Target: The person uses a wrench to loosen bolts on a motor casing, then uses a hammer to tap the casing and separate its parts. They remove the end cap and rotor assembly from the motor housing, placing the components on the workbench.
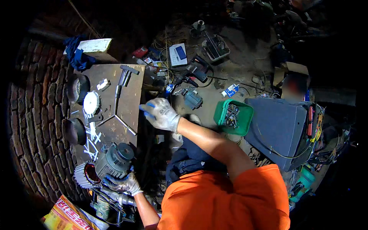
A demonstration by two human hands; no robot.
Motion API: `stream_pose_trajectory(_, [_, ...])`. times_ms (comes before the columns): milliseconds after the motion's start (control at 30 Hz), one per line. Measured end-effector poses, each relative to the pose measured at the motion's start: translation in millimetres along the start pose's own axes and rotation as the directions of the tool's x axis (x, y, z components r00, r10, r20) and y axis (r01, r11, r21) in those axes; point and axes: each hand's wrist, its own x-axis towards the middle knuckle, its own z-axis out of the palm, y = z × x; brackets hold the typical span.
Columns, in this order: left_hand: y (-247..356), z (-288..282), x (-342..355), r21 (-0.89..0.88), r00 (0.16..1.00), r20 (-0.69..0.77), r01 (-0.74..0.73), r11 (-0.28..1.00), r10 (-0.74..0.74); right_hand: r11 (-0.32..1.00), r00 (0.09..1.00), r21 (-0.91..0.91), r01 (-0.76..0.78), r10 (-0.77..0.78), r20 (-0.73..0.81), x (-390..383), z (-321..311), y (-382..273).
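A grey electric motor (pixel 113 161) with a dark round end sits at the near end of the wooden table (pixel 130 80). Against its near side presses my left hand (pixel 123 183), in a white and blue glove, its fingers curled along the housing. Next to the motor lies a finned motor shell (pixel 85 175) with reddish windings inside. My right hand (pixel 161 114), gloved alike, hovers just off the table's right edge, fingers loosely bent and nothing visible in them. Left of it on the table rest a three-armed socket wrench (pixel 116 103) and a T-shaped tool (pixel 125 75).
A white round plastic part (pixel 91 102), white strips (pixel 92 143) and two dark round covers (pixel 76 131) line the table by the brick wall (pixel 36 115). To my right stand a green bucket (pixel 245 119) of metal parts and a grey case (pixel 274 126). A power drill (pixel 197 71) lies on the floor.
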Motion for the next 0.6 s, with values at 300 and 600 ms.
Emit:
stream_pose_trajectory(300, [6,-44,24,0.235,0.830,0.502,0.138,0.962,-0.242,0.560,0.607,0.336,-0.757,0.794,0.042,-99,-52,208])
stream_pose_trajectory(600, [38,-42,21,0.571,0.156,0.728,0.401,0.717,-0.667,0.459,0.454,0.075,-0.885,0.888,-0.074,-21,-63,534])
